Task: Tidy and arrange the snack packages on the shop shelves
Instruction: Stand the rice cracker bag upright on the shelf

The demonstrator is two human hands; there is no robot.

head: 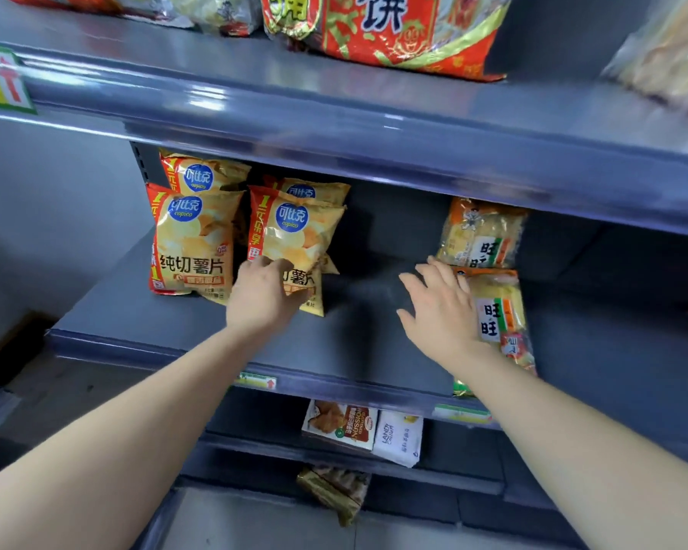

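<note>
Below the forearms: a brown croissant box (340, 422) and a white pack (398, 436) sat side by side on a lower shelf, with a gold-wrapped pack (334, 490) lower still.
Left hand (263, 295): grasping, fingers curled round the lower part of a front chip bag (294, 236), which stood upright on the middle shelf (358, 335).
Right hand (441, 307): released, fingers straight and spread over the shelf, its outer side at the edge of a flat cracker pack (499, 307); contact could not be told.
Between the hands: bare grey shelf.
Left of the left hand: a second chip bag (191, 240) stood upright.
Beyond the left hand: two more chip bags (205, 174) stood behind the front pair.
Beyond the right hand: an upright cracker pack (481, 232).
Above both hands: the upper shelf (334, 113) carried a large red-and-gold bag (398, 33).
</note>
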